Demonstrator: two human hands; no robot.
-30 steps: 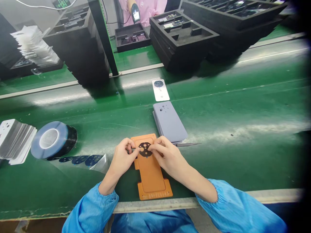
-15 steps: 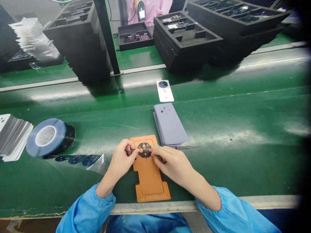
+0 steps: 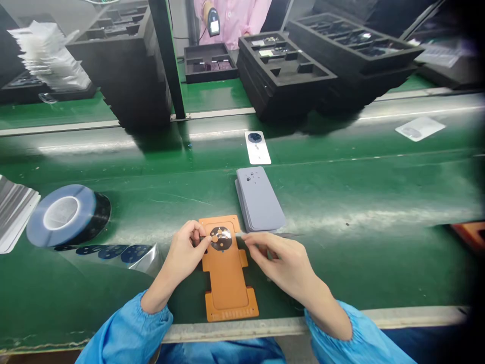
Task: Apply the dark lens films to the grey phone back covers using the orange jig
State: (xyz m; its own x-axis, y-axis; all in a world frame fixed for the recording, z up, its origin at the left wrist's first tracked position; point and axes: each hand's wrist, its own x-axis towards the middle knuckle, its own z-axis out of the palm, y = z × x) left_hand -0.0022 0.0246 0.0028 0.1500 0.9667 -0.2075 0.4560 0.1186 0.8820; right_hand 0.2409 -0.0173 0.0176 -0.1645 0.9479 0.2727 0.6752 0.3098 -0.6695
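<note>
An orange fixture plate (image 3: 227, 288) lies in front of me. On its upper part sits a black round adhesive piece (image 3: 223, 245) with several holes and a bright glare. My left hand (image 3: 187, 247) pinches at this piece's left edge. Just off its right edge, my right hand (image 3: 282, 253) is closed, with a small pale tab (image 3: 239, 234) at its fingertips. A stack of grey phone back covers (image 3: 261, 199) stands beyond the fixture. Behind my right hand lies a thin pointed tool (image 3: 293, 234), partly hidden.
A film roll (image 3: 68, 215) at left trails a strip of black round pieces (image 3: 109, 251). Pale sheets (image 3: 15, 212) lie far left. A white card (image 3: 258, 151) is beyond the covers. Black tray stacks (image 3: 284, 76) stand behind, where a person in pink (image 3: 235, 20) holds a scanner (image 3: 213, 23).
My right hand has drawn back to the right, off the black round piece, and a pale tab shows at its fingertips. My left hand stays at the left edge. The view has turned slightly.
</note>
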